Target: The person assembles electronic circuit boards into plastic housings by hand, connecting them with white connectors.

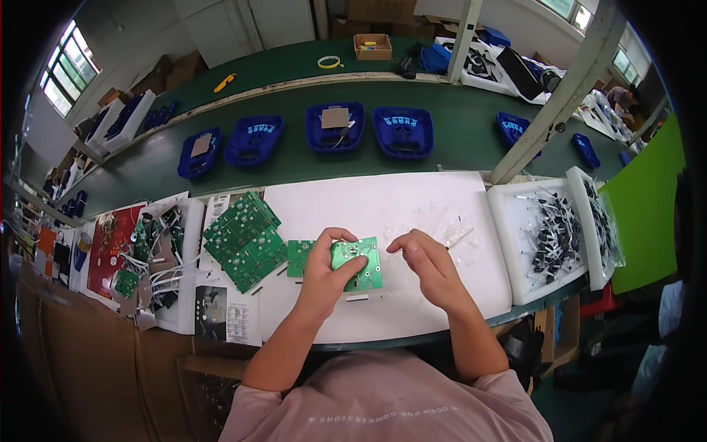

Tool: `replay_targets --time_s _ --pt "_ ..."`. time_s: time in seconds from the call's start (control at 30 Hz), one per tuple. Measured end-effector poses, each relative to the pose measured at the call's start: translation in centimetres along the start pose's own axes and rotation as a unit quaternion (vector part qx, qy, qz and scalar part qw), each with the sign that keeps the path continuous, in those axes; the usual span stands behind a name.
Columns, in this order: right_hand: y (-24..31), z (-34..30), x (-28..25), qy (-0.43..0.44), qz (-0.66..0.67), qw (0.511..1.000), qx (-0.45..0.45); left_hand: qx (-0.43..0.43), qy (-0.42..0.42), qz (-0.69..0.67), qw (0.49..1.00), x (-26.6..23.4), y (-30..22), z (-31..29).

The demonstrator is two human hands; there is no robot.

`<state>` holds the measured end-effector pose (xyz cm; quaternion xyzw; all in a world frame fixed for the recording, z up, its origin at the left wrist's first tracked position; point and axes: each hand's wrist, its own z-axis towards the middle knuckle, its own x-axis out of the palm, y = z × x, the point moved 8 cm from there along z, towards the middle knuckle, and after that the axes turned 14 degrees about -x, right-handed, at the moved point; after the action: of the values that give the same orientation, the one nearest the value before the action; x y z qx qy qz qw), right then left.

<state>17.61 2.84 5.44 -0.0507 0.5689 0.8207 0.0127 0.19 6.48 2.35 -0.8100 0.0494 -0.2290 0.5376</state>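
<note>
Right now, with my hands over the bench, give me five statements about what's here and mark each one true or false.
1. Your left hand holds a green board. True.
2. Both hands touch it. False: your right hand is apart from it.
3. The foam tray on the right holds black and white parts. True.
4. The yellow tool lies on the white sheet. False: it lies behind the blue shells.
5. More boards lie left of your left hand. True.
</note>
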Motion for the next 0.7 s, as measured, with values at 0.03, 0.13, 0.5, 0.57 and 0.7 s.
replay_targets --time_s 0.03,0.13,0.5,0.57,0.7 --pt "0.1 0.2 0.1 0.003 -0.043 0.999 -0.027 0.004 0.0 -0.002 1.0 0.1 0.0 0.1" --pt "0.9 0.3 0.5 0.002 -0.097 0.995 -0.037 0.017 -0.002 -0.001 1.0 0.5 0.2 0.1" --pt "1.0 -0.2 0.3 -0.069 -0.16 0.983 -0.064 0.106 -0.06 0.112 0.986 1.0 -0.4 -0.7" --pt "1.0 -0.4 0.3 -0.068 -0.109 0.986 -0.106 0.078 -0.041 0.056 0.995 0.8 0.4 -0.3" --pt "2.5 -0.1 0.4 -0.039 -0.172 0.968 -0.177 0.062 -0.037 0.036 0.997 0.6 0.5 -0.3"
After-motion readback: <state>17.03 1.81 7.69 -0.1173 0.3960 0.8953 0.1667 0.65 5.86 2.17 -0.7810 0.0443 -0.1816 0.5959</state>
